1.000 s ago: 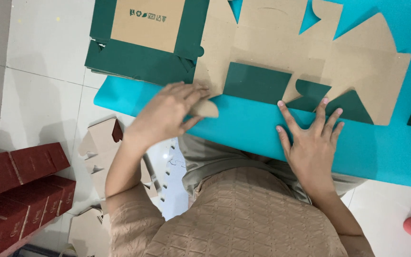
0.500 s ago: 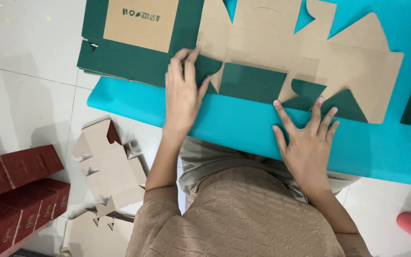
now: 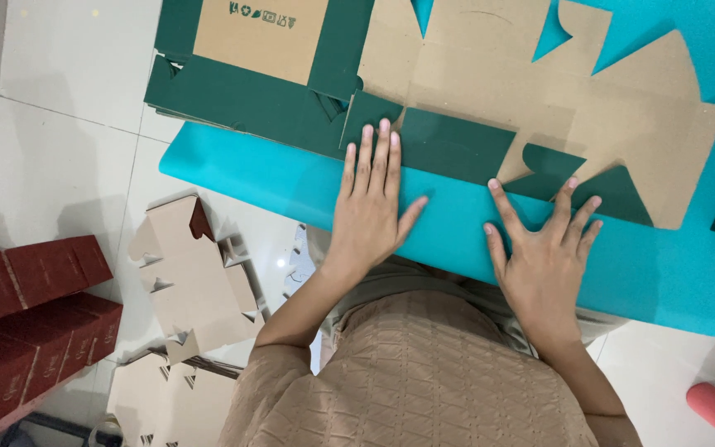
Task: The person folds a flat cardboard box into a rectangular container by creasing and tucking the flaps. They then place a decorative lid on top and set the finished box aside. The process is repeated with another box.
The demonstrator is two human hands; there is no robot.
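Cardboard blank [image 3: 539, 91]: flat, unfolded on teal bench [image 3: 275, 178].
Left hand [image 3: 371, 211]: grip wide, fingertips on green flap [image 3: 457, 149].
Right hand [image 3: 544, 257]: grip wide, palm down, holding nothing.

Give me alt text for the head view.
Both hands press flat on a die-cut cardboard sheet, tan with green panels, lying on a turquoise table: left hand, right hand. Red boxes and more tan cutouts lie on the tiled floor.
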